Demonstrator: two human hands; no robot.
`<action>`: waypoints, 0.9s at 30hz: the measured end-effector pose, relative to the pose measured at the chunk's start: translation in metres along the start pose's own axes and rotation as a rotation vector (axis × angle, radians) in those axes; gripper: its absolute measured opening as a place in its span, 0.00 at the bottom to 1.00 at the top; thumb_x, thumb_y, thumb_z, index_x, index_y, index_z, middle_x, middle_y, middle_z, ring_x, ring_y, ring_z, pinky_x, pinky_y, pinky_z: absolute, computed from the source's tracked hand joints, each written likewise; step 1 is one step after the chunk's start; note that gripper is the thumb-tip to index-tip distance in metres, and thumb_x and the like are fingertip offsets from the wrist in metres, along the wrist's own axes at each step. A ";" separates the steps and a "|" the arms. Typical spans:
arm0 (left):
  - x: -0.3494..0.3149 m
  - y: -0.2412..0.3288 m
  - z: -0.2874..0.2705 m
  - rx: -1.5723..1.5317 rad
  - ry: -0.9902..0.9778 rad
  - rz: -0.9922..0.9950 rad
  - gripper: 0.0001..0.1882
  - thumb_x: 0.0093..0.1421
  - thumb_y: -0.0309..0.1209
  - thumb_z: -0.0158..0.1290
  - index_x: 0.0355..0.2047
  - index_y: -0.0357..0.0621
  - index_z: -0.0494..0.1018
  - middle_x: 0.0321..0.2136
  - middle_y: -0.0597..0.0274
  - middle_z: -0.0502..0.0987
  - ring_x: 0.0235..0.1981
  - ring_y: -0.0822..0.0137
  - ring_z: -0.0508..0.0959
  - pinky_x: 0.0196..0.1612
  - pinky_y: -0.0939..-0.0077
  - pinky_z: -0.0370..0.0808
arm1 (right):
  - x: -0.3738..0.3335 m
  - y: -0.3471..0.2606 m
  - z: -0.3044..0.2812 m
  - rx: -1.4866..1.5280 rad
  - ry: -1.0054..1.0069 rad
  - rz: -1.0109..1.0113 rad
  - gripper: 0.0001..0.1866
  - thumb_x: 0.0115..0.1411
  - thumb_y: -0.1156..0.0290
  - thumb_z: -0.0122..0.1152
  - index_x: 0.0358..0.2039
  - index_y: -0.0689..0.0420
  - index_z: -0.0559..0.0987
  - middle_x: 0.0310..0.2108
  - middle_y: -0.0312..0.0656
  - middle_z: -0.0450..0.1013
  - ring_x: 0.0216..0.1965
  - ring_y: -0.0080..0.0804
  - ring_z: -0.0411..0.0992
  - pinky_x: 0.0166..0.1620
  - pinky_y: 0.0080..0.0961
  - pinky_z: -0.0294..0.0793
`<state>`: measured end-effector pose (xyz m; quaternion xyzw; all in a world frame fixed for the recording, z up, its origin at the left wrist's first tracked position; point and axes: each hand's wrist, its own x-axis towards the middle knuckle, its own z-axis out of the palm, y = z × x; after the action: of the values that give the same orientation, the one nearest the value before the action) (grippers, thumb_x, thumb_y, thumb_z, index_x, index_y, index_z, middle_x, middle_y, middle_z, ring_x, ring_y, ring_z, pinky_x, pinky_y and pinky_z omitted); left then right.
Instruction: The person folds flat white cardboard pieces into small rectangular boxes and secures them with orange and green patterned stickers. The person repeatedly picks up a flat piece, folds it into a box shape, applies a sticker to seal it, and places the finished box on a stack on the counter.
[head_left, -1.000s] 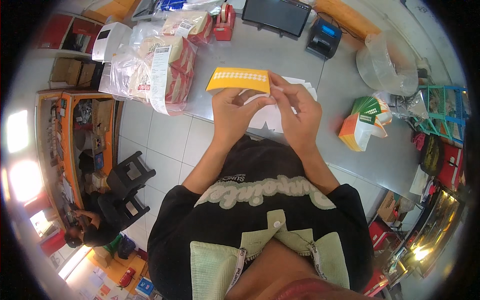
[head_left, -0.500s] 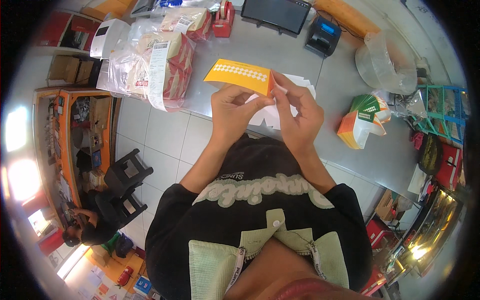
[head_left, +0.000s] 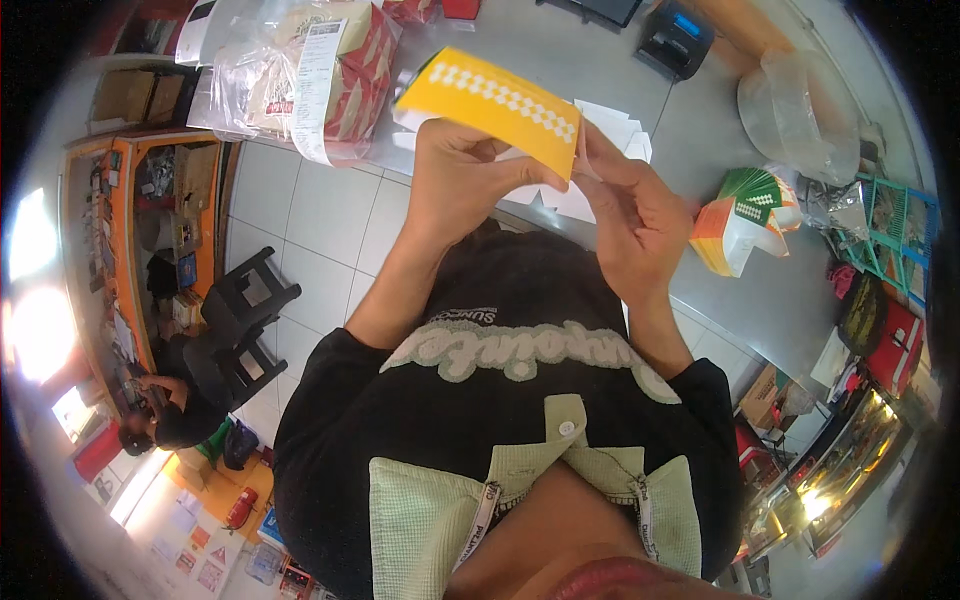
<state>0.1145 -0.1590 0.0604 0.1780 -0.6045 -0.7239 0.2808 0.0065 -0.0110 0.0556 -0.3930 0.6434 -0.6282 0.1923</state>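
Note:
A yellow cardboard food box with a band of white diamonds is held up in front of me, tilted down to the right. Around its near lower side, the fingers and thumb of my left hand are closed. My right hand pinches at the box's right end, where a flap seems to be; its fingertips are partly hidden. Beneath and behind the hands, white flat cardboard blanks lie on the metal table. To the right stands a nested cluster of green and orange cartons.
Plastic-wrapped paper bags with a receipt stand at the left of the metal table. A black receipt printer and a clear plastic-lined tub are at the back right. Black stools and another person are at the left.
My view has shifted, so the bags and screen sit higher. The box has tilted more steeply down to the right, and my right hand has moved right and lower.

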 end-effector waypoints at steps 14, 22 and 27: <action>-0.017 -0.033 0.022 0.610 -0.580 -0.508 0.18 0.70 0.39 0.49 0.36 0.33 0.76 0.31 0.50 0.81 0.31 0.58 0.81 0.38 0.65 0.76 | 0.022 0.073 -0.046 0.085 -0.058 0.657 0.15 0.71 0.65 0.47 0.51 0.59 0.74 0.25 0.39 0.76 0.23 0.24 0.74 0.25 0.22 0.72; 0.013 -0.111 0.014 0.471 0.211 -0.134 0.13 0.68 0.32 0.47 0.42 0.37 0.77 0.33 0.47 0.80 0.32 0.50 0.80 0.39 0.60 0.75 | -0.043 0.089 0.020 0.174 -0.767 0.691 0.17 0.70 0.63 0.45 0.45 0.63 0.77 0.30 0.39 0.76 0.29 0.26 0.71 0.34 0.24 0.73; -0.020 -0.106 -0.029 0.918 -0.345 0.225 0.13 0.63 0.32 0.48 0.47 0.47 0.75 0.36 0.52 0.80 0.36 0.49 0.80 0.40 0.55 0.76 | 0.002 0.011 0.006 -0.441 -0.357 0.017 0.33 0.54 0.74 0.68 0.61 0.61 0.69 0.62 0.52 0.65 0.65 0.48 0.61 0.68 0.40 0.57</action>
<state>0.1269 -0.1570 -0.0504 0.0946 -0.9138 -0.3672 0.1458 0.0075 -0.0175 0.0450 -0.5243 0.7237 -0.3922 0.2178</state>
